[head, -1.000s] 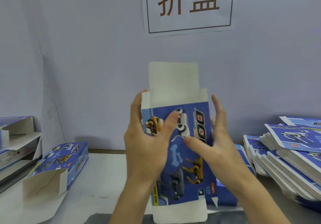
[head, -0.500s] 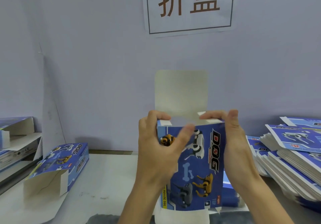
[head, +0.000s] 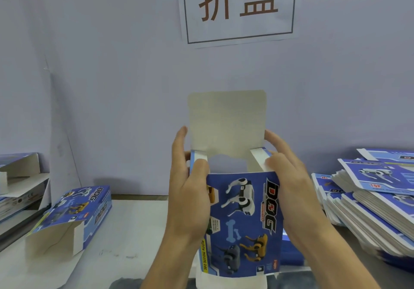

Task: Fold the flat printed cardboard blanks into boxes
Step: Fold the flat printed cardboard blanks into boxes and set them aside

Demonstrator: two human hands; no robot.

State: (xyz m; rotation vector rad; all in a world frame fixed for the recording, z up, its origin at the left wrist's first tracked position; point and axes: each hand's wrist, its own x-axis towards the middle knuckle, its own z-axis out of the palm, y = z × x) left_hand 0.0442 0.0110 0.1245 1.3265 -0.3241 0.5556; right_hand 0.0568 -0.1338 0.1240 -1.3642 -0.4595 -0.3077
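I hold a blue printed box [head: 244, 221] upright in front of me, opened into a tube, its grey top lid flap [head: 226, 123] standing straight up. My left hand [head: 190, 190] grips the box's left side, thumb on the left dust flap [head: 200, 155]. My right hand [head: 289, 176] grips the right side, thumb pressing the right dust flap [head: 257, 161] inward. A white bottom flap [head: 230, 282] hangs below the box.
A folded box [head: 74, 217] with an open end lies on the white table [head: 134, 226] at left. Stacked flat blanks [head: 376, 201] fill the right side. More cardboard [head: 18, 176] sits on a shelf at far left. A paper sign [head: 237, 6] hangs on the wall.
The box has been squared open from flat and lowered. Both hands slid up to its top corners, and the two side dust flaps now bend inward.
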